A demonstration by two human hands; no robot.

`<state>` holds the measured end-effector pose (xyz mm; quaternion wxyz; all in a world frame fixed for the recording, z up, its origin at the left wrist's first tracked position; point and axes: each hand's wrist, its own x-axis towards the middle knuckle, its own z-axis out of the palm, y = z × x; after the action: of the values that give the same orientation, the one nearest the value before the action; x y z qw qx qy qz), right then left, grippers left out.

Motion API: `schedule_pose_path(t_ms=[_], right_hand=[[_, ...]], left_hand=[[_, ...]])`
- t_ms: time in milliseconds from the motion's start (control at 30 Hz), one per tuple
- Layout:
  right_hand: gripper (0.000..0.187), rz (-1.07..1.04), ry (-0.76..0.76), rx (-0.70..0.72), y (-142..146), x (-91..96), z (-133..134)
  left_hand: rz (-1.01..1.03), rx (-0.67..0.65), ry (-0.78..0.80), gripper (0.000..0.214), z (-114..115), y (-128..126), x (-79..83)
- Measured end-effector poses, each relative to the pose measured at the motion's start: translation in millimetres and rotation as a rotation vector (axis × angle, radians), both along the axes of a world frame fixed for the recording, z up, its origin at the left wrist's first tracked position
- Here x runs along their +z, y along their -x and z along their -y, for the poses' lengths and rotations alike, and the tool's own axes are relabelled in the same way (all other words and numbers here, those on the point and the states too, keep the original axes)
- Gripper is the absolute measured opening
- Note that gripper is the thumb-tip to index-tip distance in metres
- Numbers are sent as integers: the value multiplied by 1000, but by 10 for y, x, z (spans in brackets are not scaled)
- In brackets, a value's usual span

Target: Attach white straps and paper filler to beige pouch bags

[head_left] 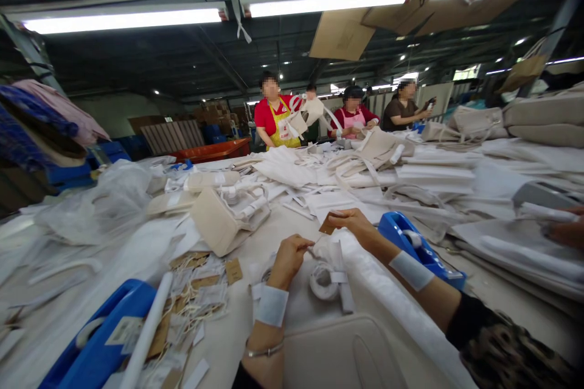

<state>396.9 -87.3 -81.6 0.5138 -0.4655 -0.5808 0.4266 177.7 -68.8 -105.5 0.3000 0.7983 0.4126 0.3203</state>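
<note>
My right hand (356,225) is closed on a brown cardboard hang tag (332,222). Close beside it, my left hand (291,258) pinches something too thin to make out. Below both hands lies a beige handbag (337,352), with a white-wrapped coiled strap (323,281) at its top. A long roll of white padding (387,304) runs along the bag's right side, under my right forearm. White patches are stuck on both my forearms.
Blue tape dispensers stand at left (103,331) and right (413,246). Left of my hand are piled hang tags with cords (201,292) and a white tube (148,331). Another beige bag (219,222) sits ahead. Several co-workers (278,115) work across the table; someone's hand (568,228) shows at right.
</note>
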Motion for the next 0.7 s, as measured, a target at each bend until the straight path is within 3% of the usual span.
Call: schedule_pose_path(t_ms=[200,300,367,433,500,600,700], right_hand=[[32,69,53,-210,-66,-198,-28],[17,172,11,-302,14,-98,99],[17,235,-70,-334,190,18,353],[21,352,-203,-228,473,103,730],[24,610,-399,50,805,103,1145],[21,856,-462,275,1209,-79,1601],[39,890,-476,307,1367,-342,1717]], left_hand=[[-94,-34,9,47,-20,16,-75],[-85,-29,30,42,-51,36,-81],[-64,-17,53,38,-73,45,-86],[-38,-8,83,34,-89,49,-94],[-9,6,112,32,-92,55,-90],[20,37,143,36,-64,86,-26],[-8,68,150,38,22,135,88]])
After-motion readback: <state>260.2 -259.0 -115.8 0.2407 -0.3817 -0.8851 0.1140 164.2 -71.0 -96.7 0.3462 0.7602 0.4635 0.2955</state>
